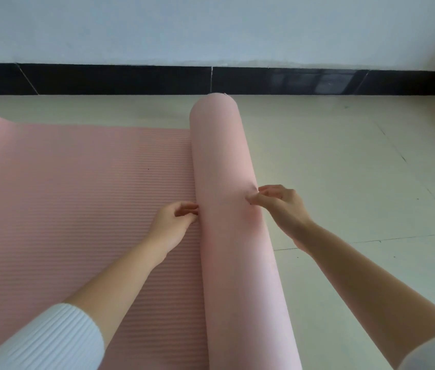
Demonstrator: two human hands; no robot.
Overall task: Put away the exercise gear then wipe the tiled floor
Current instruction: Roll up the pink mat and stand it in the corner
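Note:
A pink ribbed yoga mat [83,198] lies flat on the tiled floor at the left. Its right part is wound into a thick roll [224,161] that runs from the near edge of the view toward the wall. My left hand [173,222] is on the flat mat, its loosely curled fingertips touching the left side of the roll at the crease. My right hand [280,206] reaches in from the right; its curled fingers and thumb dig into the roll and dent the foam. White ribbed sleeves cover both upper forearms.
Cream floor tiles [358,182] with thin dark grout lines spread to the right of the roll. A black skirting band [104,78] runs along the foot of the pale wall [211,28] just beyond the roll's far end.

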